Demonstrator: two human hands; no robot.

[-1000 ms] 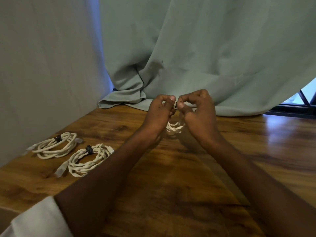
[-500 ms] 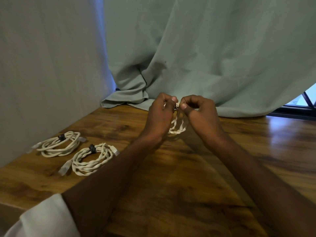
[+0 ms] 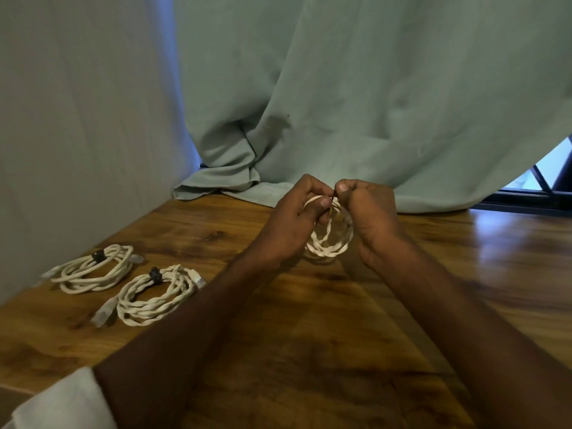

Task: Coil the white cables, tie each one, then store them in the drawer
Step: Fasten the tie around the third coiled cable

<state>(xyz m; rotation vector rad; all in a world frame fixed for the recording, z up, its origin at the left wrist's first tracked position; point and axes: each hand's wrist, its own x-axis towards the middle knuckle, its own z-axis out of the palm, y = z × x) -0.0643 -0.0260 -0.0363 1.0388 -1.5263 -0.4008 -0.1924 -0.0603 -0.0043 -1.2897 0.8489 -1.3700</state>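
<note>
Near the table's left edge lie 2 coiled cables w/ dark ties, the twisted one closer, the smooth one just beyond it. Mid-table, twd the far edge, left hand & right hand hold a third coil up, fingertips pinching its top together. Curtain drapes over the far edge.

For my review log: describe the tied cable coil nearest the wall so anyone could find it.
On the wooden table, look to the left edge beside the pale wall. Two coils lie there; the far-left coil has smooth, untwisted strands and a dark tie, unlike the twisted coil beside it.
</note>
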